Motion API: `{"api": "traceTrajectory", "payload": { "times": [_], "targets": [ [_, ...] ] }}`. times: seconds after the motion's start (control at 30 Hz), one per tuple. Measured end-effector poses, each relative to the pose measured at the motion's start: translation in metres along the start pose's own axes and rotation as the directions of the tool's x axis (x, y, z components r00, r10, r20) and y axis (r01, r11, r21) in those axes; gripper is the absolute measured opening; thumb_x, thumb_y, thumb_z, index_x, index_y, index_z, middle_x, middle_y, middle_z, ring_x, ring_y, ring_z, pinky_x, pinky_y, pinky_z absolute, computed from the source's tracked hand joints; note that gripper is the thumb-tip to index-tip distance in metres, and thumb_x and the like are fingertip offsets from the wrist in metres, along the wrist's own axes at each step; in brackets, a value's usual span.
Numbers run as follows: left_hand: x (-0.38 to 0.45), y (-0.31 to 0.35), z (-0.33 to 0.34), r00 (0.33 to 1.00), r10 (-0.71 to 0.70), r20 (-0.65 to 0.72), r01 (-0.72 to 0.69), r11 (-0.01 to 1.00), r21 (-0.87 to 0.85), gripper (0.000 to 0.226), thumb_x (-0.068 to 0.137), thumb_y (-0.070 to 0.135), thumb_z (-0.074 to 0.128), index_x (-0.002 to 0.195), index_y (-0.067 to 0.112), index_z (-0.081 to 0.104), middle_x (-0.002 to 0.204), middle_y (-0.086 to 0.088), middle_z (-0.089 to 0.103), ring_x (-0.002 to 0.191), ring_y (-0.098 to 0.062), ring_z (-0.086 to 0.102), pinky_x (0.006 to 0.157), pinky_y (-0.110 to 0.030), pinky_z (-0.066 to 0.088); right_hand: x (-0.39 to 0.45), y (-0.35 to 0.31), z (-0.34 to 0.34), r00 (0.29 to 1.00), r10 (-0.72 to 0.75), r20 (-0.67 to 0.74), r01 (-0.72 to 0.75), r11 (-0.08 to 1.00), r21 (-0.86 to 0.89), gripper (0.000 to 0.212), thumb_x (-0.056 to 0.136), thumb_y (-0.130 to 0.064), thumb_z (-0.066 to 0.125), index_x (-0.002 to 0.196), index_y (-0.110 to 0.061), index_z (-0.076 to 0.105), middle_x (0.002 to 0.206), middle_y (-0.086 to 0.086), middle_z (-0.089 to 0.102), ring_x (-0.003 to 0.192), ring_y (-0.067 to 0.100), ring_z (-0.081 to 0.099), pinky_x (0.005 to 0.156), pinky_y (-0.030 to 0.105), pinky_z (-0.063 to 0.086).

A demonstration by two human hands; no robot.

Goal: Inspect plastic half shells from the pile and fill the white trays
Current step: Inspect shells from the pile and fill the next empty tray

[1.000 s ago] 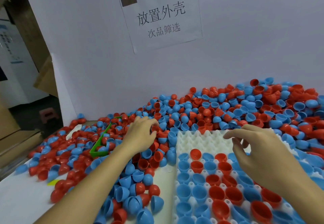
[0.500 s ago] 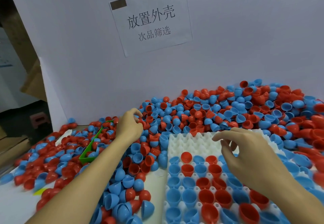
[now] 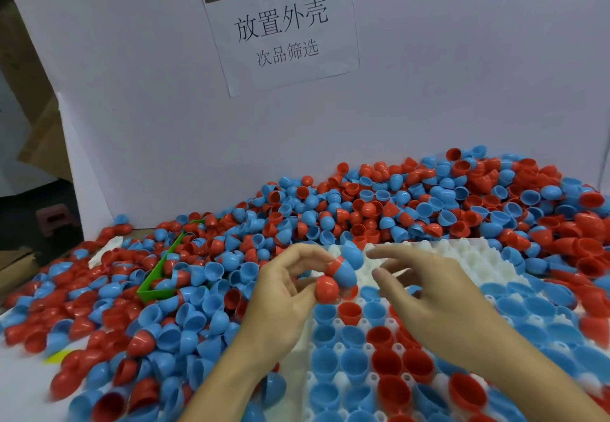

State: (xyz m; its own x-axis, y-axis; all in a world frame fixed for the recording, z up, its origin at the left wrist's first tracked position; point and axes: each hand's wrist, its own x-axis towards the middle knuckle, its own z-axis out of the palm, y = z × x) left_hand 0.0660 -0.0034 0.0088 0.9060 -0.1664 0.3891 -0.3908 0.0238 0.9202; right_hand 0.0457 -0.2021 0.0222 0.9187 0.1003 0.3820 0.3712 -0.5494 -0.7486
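Note:
My left hand (image 3: 284, 293) holds a small cluster of shells (image 3: 340, 271) above the tray's far left corner: a red one low, a blue one with a red rim nested in it, another blue one on top. My right hand (image 3: 425, 293) hovers just right of them with fingers spread and loosely bent, holding nothing. The white tray (image 3: 429, 256) lies under both hands; its near cups hold blue and red shells, its far rows are bare. The pile of red and blue half shells (image 3: 412, 204) heaps against the back wall and spreads left.
A green plastic bin (image 3: 158, 276) lies half buried in shells at the left. A white board with a paper sign (image 3: 280, 25) closes the back. The table's left edge drops to a dark floor with a small stool (image 3: 56, 220).
My left hand left the pile at the left and came to the tray's far corner with shells in its fingers. My right hand stayed over the tray. The view shifted left.

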Motion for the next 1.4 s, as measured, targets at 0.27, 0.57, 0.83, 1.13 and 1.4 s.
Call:
{"api": "traceTrajectory", "payload": {
  "times": [0.27,0.57,0.83,1.13,1.4],
  "targets": [
    [-0.012,0.010,0.003,0.989,0.055,0.138,-0.077,0.984,0.158,0.042,0.088,-0.016,0.062,0.093,0.026,0.071,0.094,0.002,0.076,0.087,-0.018,0.074,0.079,-0.021,0.056,-0.002,-0.005,0.015,0.982,0.182,0.057,-0.191,0.912,0.362,0.020,0.096,-0.037,0.058,0.115,-0.042,0.060,0.093,-0.006,0.074,0.078,0.010,0.073,0.073,0.031,0.061],
    [-0.005,0.001,-0.002,0.966,-0.038,-0.256,0.071,0.990,0.122,0.045,0.096,-0.016,0.044,0.077,0.013,0.073,0.081,0.003,0.071,0.071,-0.021,0.074,0.062,-0.023,0.058,0.000,-0.005,0.009,0.990,0.142,-0.017,-0.110,0.832,0.544,0.021,0.097,-0.023,0.060,0.101,-0.042,0.068,0.091,-0.012,0.076,0.085,0.007,0.073,0.067,0.015,0.057],
    [-0.012,0.009,0.015,0.988,-0.152,-0.028,0.147,0.979,-0.144,0.027,0.091,0.029,0.058,0.092,0.012,0.079,0.098,-0.009,0.076,0.089,-0.018,0.071,0.078,-0.026,0.057,-0.007,-0.014,0.025,0.997,-0.047,0.069,0.012,0.899,0.438,0.030,0.079,-0.029,0.069,0.109,-0.026,0.067,0.102,-0.010,0.076,0.090,0.014,0.074,0.078,0.030,0.059],
    [-0.006,0.012,-0.015,0.929,-0.181,-0.322,0.262,0.937,0.231,0.026,0.093,0.020,0.066,0.068,0.017,0.067,0.058,0.001,0.059,0.051,-0.004,0.053,0.051,-0.015,0.042,-0.004,-0.006,0.023,0.994,0.053,-0.094,-0.020,0.945,0.325,0.020,0.088,-0.020,0.072,0.105,-0.030,0.069,0.087,-0.016,0.075,0.079,0.005,0.072,0.072,0.016,0.057],
    [0.040,0.034,-0.089,0.710,-0.574,-0.407,0.491,0.818,-0.298,0.035,0.101,0.039,0.053,0.087,0.008,0.061,0.070,-0.005,0.054,0.051,-0.010,0.040,0.038,-0.019,0.029,0.001,-0.006,0.012,0.993,0.102,-0.061,-0.072,0.924,0.375,0.017,0.086,-0.028,0.071,0.103,-0.033,0.070,0.083,-0.021,0.074,0.077,-0.002,0.070,0.060,0.006,0.049]
  ]
}}
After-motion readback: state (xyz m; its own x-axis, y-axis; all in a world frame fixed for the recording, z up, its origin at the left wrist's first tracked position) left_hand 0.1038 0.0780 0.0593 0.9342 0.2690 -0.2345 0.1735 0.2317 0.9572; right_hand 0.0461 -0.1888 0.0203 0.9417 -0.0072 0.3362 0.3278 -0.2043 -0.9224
